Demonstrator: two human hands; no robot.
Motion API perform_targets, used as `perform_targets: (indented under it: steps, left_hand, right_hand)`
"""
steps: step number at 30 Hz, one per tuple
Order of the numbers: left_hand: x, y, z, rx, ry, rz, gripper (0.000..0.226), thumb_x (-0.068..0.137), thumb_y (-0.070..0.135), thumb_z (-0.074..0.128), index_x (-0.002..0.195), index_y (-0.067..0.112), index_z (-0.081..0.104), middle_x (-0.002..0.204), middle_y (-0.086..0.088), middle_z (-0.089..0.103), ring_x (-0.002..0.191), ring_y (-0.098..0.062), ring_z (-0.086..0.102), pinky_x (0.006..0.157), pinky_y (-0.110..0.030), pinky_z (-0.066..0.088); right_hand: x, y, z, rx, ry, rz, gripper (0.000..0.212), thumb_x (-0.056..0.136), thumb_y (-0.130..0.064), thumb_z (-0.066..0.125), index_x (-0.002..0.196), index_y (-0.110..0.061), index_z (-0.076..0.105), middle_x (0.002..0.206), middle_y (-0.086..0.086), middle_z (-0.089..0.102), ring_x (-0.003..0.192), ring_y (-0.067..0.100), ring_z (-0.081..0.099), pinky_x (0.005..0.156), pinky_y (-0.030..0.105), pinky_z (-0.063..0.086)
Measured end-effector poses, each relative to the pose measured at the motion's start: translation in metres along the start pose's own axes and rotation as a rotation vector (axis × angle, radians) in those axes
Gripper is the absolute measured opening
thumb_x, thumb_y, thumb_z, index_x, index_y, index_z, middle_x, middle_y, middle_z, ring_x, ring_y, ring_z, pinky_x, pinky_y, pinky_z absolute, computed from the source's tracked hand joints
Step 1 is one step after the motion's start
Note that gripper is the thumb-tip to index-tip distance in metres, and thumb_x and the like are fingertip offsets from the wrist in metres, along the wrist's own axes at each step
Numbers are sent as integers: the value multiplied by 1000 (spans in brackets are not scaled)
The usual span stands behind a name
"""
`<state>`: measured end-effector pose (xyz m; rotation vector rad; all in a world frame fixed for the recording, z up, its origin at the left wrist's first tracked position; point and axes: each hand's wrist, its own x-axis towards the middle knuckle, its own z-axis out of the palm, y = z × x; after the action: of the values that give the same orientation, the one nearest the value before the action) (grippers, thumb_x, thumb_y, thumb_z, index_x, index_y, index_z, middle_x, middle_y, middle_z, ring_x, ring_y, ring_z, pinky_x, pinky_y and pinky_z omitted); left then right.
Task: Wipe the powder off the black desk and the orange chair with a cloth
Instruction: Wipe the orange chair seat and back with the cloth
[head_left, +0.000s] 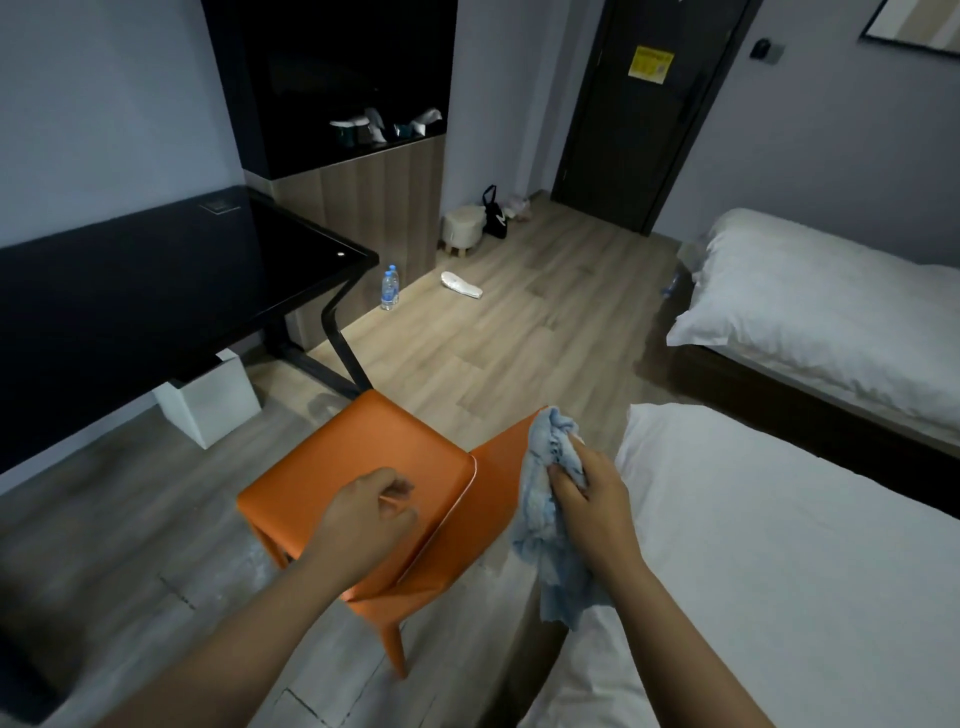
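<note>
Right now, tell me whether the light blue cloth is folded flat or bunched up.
Bunched up: the right hand grips the light blue cloth in a crumpled wad, its loose end hanging by the orange chair.

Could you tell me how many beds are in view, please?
2: a nearer white-sheeted bed at lower right, beside the orange chair; a farther white-sheeted bed behind it. Others may be hidden.

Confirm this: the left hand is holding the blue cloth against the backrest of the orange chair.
Wrong hand. The head view shows the right hand gripping the blue cloth against the backrest of the orange chair; the left hand holds nothing.
</note>
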<state>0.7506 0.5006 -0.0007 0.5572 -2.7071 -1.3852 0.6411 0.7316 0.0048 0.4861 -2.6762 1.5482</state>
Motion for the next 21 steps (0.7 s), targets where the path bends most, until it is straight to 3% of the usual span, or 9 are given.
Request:
perform_targets:
  steps: [3,10,13,17,21]
  left_hand:
    - [31,-1,-3,24,6,-7,21,90,26,64,110,28,58,111,13,59,94,-2,59,74,-13,42]
    - [123,5,13,46,84,-117,26,90,29,63,116,28,57,112,15,57,99,-1,57,85,-23,48]
    - [172,20,32,50,159,-201,28,90,28,62,118,26,58,116,13,59,101,-4,57,84,-24,48]
    - [239,59,61,-16,229,-301,32,91,28,62,122,24,57,120,12,58,106,-7,58,82,-22,49]
    - [294,85,76,-27,297,-385,31,91,30,62,121,26,58,123,11,58,109,-7,56,81,-22,49]
  right_hand:
    - [40,4,9,-3,-34,-13,35,97,-36,47,127,-24,59,116,-1,65,105,11,62,94,40,53]
    - [169,40,23,-118,-190,-89,31,97,-24,52,128,-21,58,112,-1,63,101,11,62,90,31,53]
    - [237,53,26,-159,-283,-109,36,98,-23,52,133,-17,54,119,1,60,102,10,60,89,24,51]
    - [326,60,22,-187,-443,-198,38,99,-21,51,138,-19,50,122,0,55,92,-1,55,75,0,39]
    - [400,69,23,-153,-574,-289,37,99,-18,51,136,-19,52,118,0,55,92,-2,54,78,-1,38]
